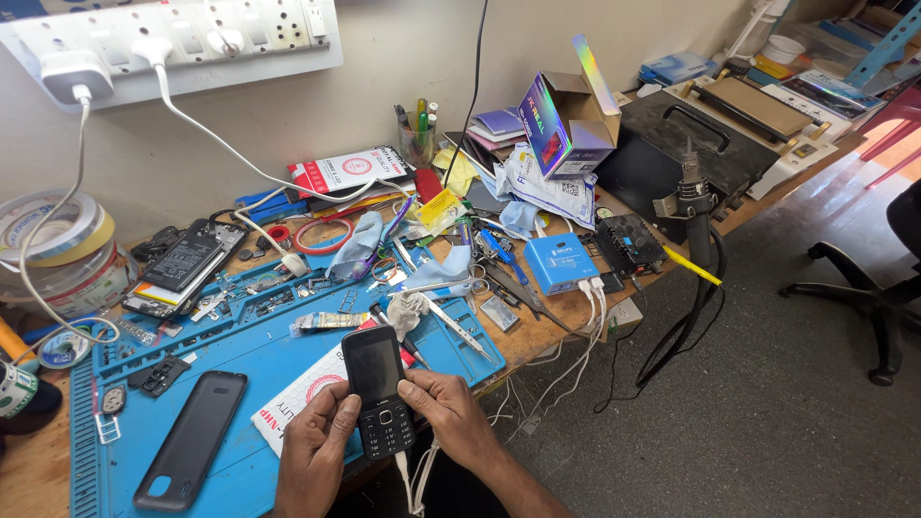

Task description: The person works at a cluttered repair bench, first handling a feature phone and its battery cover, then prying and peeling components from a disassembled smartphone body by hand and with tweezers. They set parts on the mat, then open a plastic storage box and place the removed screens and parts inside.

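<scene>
Holding a black keypad phone (378, 391) upright over the near edge of the blue work mat (251, 357), both hands closed around its lower half: left hand (315, 449) wrapped along the left side with the thumb on the keys, right hand (449, 412) gripping the right side, thumb laid across the top of the keypad. White cable (411, 480) hanging from the bottom of the phone, down between the wrists. Just left of the left hand, lying flat on the mat, a black back cover (192, 438), its lower end near the front edge. Under the phone, a white and red card (302, 388), slanted. Further back on the mat, an opened phone (182, 264) with its insides exposed, tweezers (459, 329) and scissors (518, 284) toward the right corner. Beyond, crowded against the wall, a cloth (357, 245), a blue box (562, 261), an open cardboard box (568, 115). Bench edge running diagonally up to the right, a hot-air handle (695, 206) standing at it. Open grey floor (767, 403) to the right of the hands, with an office chair base (863, 293) well apart. Tape rolls (56, 230) stacked at the far left.
</scene>
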